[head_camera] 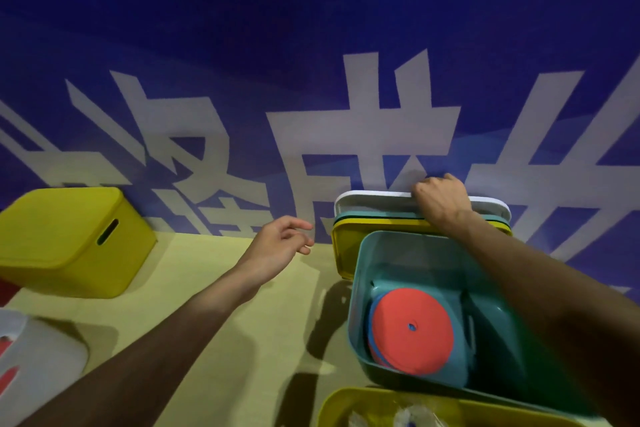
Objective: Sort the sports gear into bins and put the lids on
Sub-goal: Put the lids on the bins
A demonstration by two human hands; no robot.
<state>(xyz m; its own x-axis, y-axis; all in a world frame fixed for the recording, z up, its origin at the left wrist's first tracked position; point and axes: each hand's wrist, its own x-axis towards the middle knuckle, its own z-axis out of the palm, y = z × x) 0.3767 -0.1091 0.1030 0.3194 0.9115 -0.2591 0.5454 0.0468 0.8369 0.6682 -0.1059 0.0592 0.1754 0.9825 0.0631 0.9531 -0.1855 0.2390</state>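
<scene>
The right grip (440, 201) has its fingers curled over the top edge of the white lid (367, 200) and holds it. The lid stands on edge against the blue wall (311, 28), with its long axis running from 9 to 3 o'clock. A teal lid (363, 217) and a yellow lid (342, 253) lean just in front of it.

At 6 o'clock of that grip is the open teal bin (360, 305), with flat red and blue discs (412, 326) inside. The left grip (280, 243) is at 9 o'clock of the lids, above the surface (207, 288), with its fingers relaxed and nothing in them. A lidded yellow bin (69, 239) sits far out at 9 o'clock. The wall's big white characters are cropped, and I cannot read them.
</scene>
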